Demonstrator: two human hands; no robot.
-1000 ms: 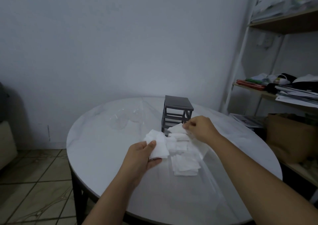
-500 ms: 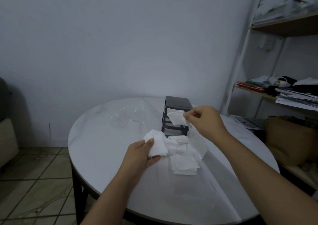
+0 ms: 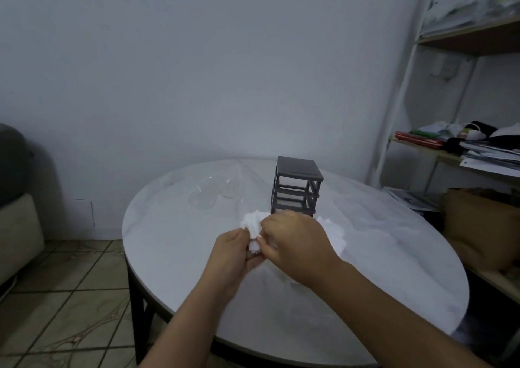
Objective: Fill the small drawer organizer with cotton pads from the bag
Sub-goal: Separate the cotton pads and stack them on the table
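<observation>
A small dark grey drawer organizer (image 3: 297, 187) stands upright past the middle of the round white table (image 3: 174, 235); its frame looks open, with no drawers seen. My left hand (image 3: 233, 252) grips a stack of white cotton pads (image 3: 254, 224) just in front of the organizer. My right hand (image 3: 295, 243) has come up against that stack, its fingers curled on the pads. More loose pads (image 3: 334, 235) lie on the table behind my right hand, partly hidden by it.
Clear plastic drawers or a clear bag (image 3: 208, 196) lie left of the organizer, hard to make out. A shelf unit (image 3: 461, 153) with papers and a brown box (image 3: 484, 227) stand at the right. A sofa (image 3: 17, 227) is at the far left.
My right hand came back from the organizer, where it held one pad up, and now meets the stack in my left hand. The left hand has risen slightly.
</observation>
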